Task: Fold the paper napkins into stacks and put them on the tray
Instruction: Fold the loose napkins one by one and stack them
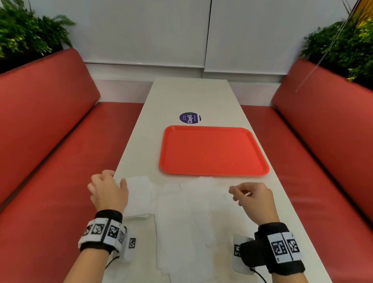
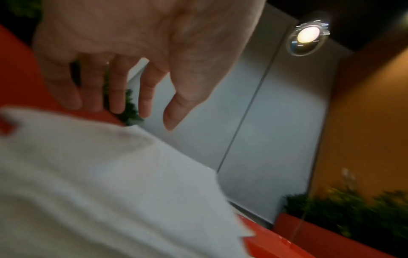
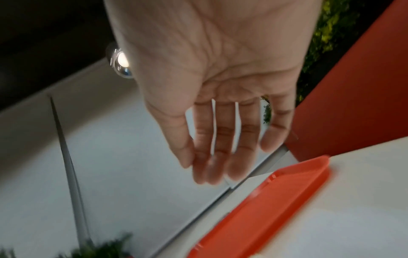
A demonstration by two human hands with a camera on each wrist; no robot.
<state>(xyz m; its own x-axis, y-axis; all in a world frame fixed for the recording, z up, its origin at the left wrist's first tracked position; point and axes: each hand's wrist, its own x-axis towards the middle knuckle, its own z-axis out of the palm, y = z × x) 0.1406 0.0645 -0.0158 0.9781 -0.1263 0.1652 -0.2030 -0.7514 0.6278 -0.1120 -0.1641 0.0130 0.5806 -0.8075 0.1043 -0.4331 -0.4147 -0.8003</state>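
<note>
surface: long white table, running from the near edge to the far wall, between two benches. round dark-blue sticker on the tabletop just beyond the tray.

tray: orange-red, rectangular, raised rim, right of centre at mid-table; bare inside. its near rim shows in the right wrist view.

paper napkins: white, unfolded, spread and overlapping across the near half of the table, in front of the tray. smaller folded napkin stack at the near left, beside the table's left edge; the left wrist view shows white paper under the hand, blurred.

left hand: over the left table edge, just beside the folded stack, fingers loosely extended, gripping nothing. whether it touches the stack cannot be told.

right hand: above the right part of the spread napkins, near the tray's near rim, fingers straight and relaxed, holding nothing. hands well apart.

room: red padded benches, left and right; green plants behind each backrest, left and right; white panelled wall at the far end; a lit ceiling lamp in the left wrist view.
</note>
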